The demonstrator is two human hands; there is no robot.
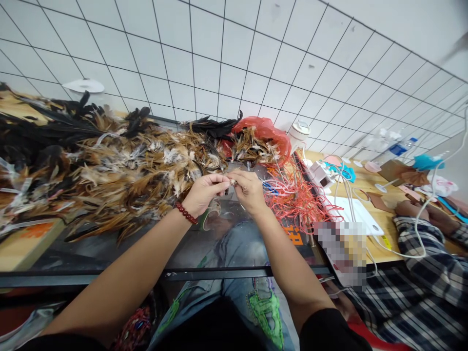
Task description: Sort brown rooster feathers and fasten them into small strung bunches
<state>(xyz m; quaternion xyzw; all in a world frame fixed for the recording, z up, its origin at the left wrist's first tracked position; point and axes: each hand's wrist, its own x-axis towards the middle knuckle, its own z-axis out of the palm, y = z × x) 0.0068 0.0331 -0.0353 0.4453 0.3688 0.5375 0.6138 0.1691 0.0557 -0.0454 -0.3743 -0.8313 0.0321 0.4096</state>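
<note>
Spreading across the left and centre of the frame, a big loose heap of brown, tan and black feathers (109, 170) is covering much of the clear glass tabletop (109, 248); it is fluffy at the quill ends and glossy and pointed at the tips. That so much of it is lying unsorted suggests most of the work is still ahead, and no finished bundle is showing that I can pick out.

Right of centre, a tangle of thin red and white plastic ties (296, 200) is sitting wiry and springy, just beside the hands, with a crumpled red plastic bag (266, 131) of more feathers behind it against the white tiled wall (226, 58).

At the right edge, another person's plaid sleeve (427, 253) is resting on the wooden bench among white cables.

In the middle of the frame, the left hand (203, 192) (a red bead bracelet (185, 213) is circling its wrist) and the right hand (248, 190) are meeting fingertip to fingertip, both pinching a small pale feather tuft (233, 182) between them, just in front of the heap's near edge. It appears to be gathered at its quills, though the piece is too small to tell whether a tie is already on it.
</note>
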